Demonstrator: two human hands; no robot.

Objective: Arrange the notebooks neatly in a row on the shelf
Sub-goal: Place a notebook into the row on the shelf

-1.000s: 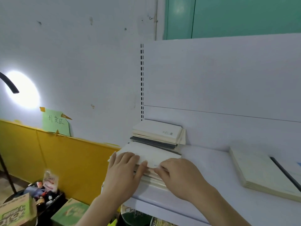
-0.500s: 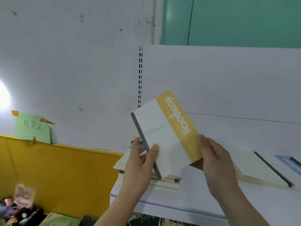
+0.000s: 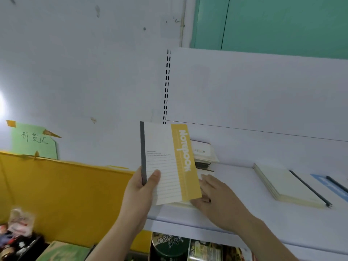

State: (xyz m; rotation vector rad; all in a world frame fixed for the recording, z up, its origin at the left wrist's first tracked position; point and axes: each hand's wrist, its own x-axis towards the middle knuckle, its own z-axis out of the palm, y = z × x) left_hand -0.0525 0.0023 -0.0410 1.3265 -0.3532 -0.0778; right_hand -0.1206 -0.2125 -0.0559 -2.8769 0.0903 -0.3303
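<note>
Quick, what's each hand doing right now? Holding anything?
Left hand: grips the yellow-and-white notebook by its dark spine, upright.
Right hand: open, fingers flat on the notebooks lying on the shelf.

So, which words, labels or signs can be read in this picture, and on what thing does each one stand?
"NOTEBOOK": yellow band of the notebook held upright by the left hand.
Small print lines on that cover: too small to read.
Three handwritten Chinese characters on the green note taped to the wall: last two look like "货区", first unclear.
Small mark on the top of the stack: blurred.
Tins under the shelf: print unreadable.
</note>
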